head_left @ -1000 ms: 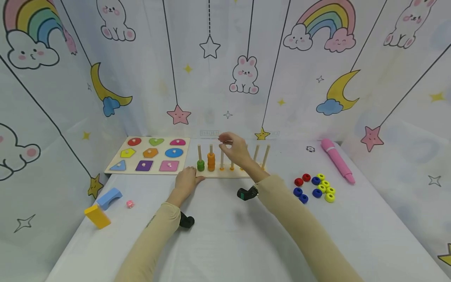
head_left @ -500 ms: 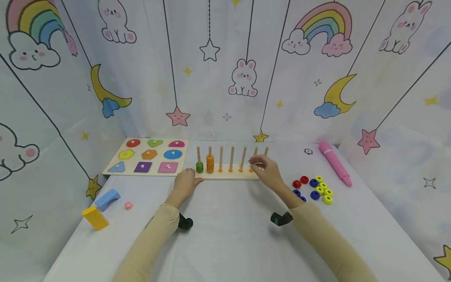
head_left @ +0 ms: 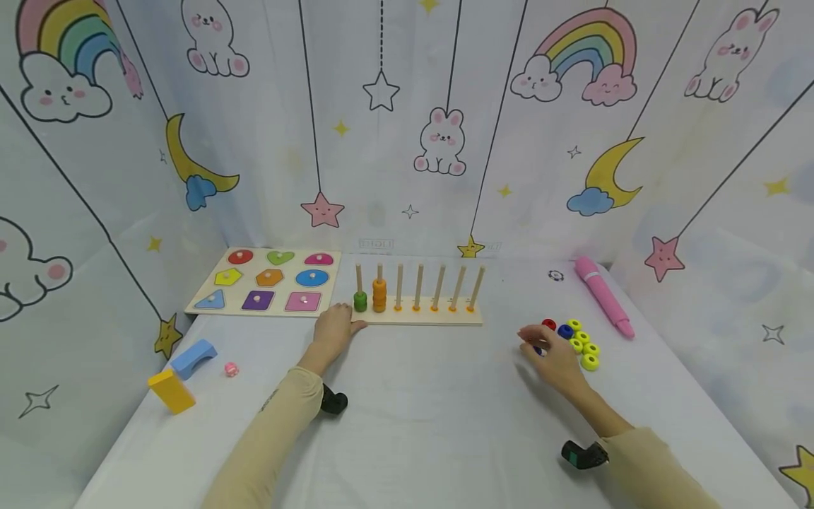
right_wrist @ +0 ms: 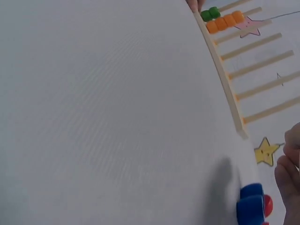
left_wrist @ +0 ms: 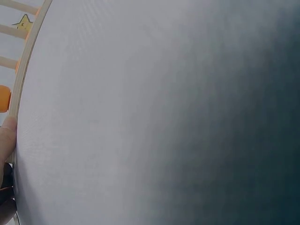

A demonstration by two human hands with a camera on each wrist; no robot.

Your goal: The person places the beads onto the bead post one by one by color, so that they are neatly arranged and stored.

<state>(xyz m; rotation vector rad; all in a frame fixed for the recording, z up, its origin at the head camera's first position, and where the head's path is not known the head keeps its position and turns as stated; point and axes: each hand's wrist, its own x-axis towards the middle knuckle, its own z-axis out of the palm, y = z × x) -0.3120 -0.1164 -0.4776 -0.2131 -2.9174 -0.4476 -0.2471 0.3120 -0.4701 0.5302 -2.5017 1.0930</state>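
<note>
A wooden peg board [head_left: 420, 319] with upright pegs stands at the back centre. Green beads [head_left: 360, 302] sit on its first peg and orange beads [head_left: 379, 295] are stacked on the second. My left hand [head_left: 333, 332] grips the board's left end, its thumb [left_wrist: 6, 138] along the front edge in the left wrist view. On the right, my right hand [head_left: 555, 360] hovers over the loose beads, thumb and fingers apart with nothing between them. Blue beads [right_wrist: 251, 206] and a red bead [right_wrist: 268, 205] lie just below it in the right wrist view. The hand partly hides them in the head view.
Yellow beads [head_left: 591, 349] lie right of my right hand, with a pink pen-shaped toy [head_left: 603, 295] behind. A shape puzzle board [head_left: 242, 311] lies back left. A blue arch block [head_left: 193, 358], a yellow block [head_left: 172, 391] and a small pink ball [head_left: 232, 369] are at left.
My right hand has moved from above the pegs, right and toward the front, to the loose beads. The left hand has stayed at the board's end.
</note>
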